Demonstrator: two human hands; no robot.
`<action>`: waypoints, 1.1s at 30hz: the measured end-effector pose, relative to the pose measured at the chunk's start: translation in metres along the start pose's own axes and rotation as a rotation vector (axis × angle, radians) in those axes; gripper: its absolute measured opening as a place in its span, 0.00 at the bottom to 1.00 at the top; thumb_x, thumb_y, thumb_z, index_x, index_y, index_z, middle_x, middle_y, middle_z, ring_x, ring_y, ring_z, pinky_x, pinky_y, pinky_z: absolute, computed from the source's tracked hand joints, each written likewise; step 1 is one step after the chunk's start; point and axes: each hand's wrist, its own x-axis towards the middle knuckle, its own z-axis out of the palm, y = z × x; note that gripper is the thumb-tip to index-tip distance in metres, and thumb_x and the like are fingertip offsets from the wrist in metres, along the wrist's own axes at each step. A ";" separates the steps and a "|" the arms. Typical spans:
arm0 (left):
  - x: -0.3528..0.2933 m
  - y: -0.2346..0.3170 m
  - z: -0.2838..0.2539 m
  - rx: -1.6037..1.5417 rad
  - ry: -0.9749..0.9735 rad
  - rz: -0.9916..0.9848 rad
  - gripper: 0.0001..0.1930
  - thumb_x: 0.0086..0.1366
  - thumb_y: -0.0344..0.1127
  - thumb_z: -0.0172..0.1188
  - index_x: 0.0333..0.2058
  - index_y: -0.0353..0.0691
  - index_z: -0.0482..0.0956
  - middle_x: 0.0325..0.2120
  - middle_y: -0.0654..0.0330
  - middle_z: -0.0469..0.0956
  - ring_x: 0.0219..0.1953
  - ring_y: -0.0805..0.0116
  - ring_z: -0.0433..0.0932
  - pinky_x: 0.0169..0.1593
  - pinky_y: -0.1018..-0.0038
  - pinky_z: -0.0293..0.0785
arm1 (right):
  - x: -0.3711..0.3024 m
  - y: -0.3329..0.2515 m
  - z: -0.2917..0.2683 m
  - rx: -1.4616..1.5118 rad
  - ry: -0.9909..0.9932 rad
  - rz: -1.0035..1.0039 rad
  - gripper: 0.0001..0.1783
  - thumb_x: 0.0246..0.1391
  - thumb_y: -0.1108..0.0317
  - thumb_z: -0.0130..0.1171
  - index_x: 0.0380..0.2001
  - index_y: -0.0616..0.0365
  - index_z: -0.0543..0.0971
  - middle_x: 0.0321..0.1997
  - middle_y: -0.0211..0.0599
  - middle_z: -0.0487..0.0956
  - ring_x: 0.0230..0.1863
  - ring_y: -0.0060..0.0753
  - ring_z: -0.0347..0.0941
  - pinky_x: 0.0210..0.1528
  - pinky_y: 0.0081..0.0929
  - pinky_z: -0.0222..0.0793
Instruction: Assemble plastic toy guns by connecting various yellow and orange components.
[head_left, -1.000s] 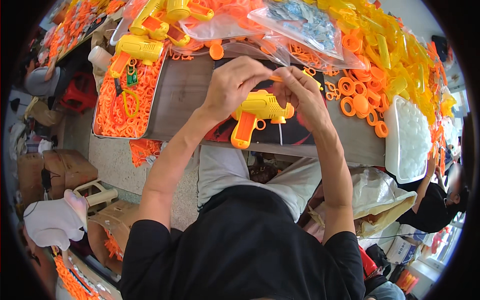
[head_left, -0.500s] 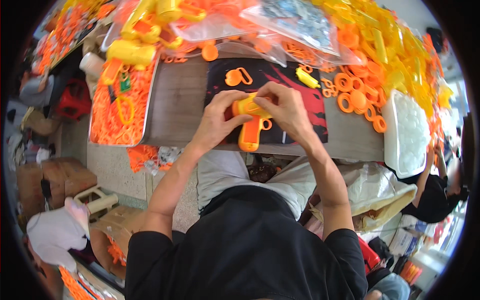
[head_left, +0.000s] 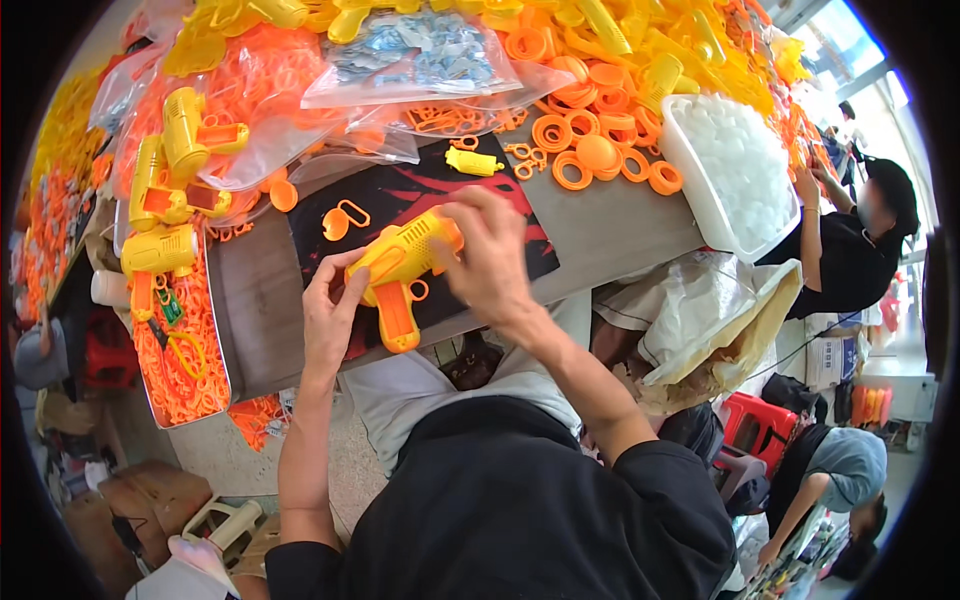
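Observation:
A yellow and orange toy gun [head_left: 405, 255] is held over the front of the black and red mat [head_left: 305, 235], its orange grip pointing down toward me. My left hand [head_left: 333, 310] pinches its rear end between thumb and fingers. At the front end, my right hand [head_left: 490, 255] has its fingers curled around the muzzle, slightly blurred; its palm side is hidden. Behind the gun on the mat lie an orange round cap with a loop [head_left: 340, 222] and a small bright yellow part [head_left: 473, 162].
An orange-filled tray [head_left: 222, 375] stands at the left, with yellow gun bodies [head_left: 160, 250] and yellow-handled scissors [head_left: 187, 355]. Orange rings [head_left: 597, 153] lie right of the mat, beside a white bin [head_left: 690, 185] of translucent pieces. Bagged parts [head_left: 420, 50] cover the back. A person [head_left: 840, 230] works at right.
The whole view has turned and shifted, so the table now appears tilted and further left. My right hand has moved from the gun's top to its front end, exposing more of the yellow body.

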 end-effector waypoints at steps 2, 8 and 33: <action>0.000 -0.002 0.001 0.069 0.063 0.025 0.14 0.70 0.37 0.61 0.49 0.34 0.78 0.41 0.66 0.79 0.39 0.82 0.74 0.45 0.82 0.72 | -0.010 0.034 -0.029 -0.118 0.046 0.167 0.16 0.50 0.71 0.68 0.44 0.56 0.79 0.53 0.42 0.73 0.57 0.48 0.67 0.59 0.42 0.63; 0.022 0.000 0.013 0.070 -0.002 0.033 0.13 0.70 0.36 0.60 0.49 0.34 0.78 0.42 0.64 0.79 0.45 0.78 0.74 0.52 0.79 0.69 | 0.000 0.157 -0.074 -0.419 0.295 0.446 0.54 0.52 0.50 0.70 0.70 0.63 0.51 0.73 0.67 0.46 0.75 0.68 0.37 0.75 0.54 0.37; -0.004 0.005 0.018 0.420 0.303 0.390 0.13 0.65 0.29 0.62 0.48 0.37 0.80 0.49 0.52 0.78 0.52 0.55 0.78 0.56 0.67 0.72 | 0.052 0.189 -0.056 -0.546 0.255 -0.194 0.14 0.61 0.63 0.61 0.48 0.53 0.80 0.57 0.34 0.78 0.62 0.40 0.68 0.71 0.51 0.45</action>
